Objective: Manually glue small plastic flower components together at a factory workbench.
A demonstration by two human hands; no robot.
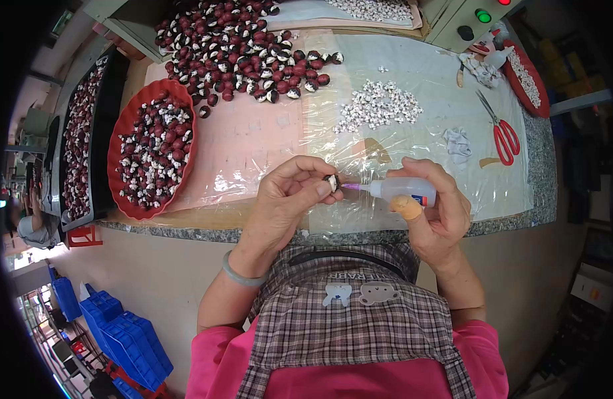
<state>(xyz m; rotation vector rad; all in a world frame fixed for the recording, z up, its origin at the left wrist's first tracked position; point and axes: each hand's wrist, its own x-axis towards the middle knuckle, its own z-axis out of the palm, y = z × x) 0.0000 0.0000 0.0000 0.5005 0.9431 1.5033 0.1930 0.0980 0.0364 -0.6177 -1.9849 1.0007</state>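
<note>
Between the thumb and fingers of my left hand is a small dark ball with a white patch. My right hand grips a translucent glue bottle lying sideways, its purple nozzle pointing at the ball. Whether the tip touches the ball I cannot tell. An orange cover sits on my right thumb. Beyond my hands lies a pile of small white pieces. A large heap of dark red, black and white balls spreads over the far left of the table.
A red scalloped tray with balls and white pieces stands at left, beside a long black tray. Red-handled scissors, a crumpled white tissue and a red dish of white pieces are at right. Plastic sheeting covers the table.
</note>
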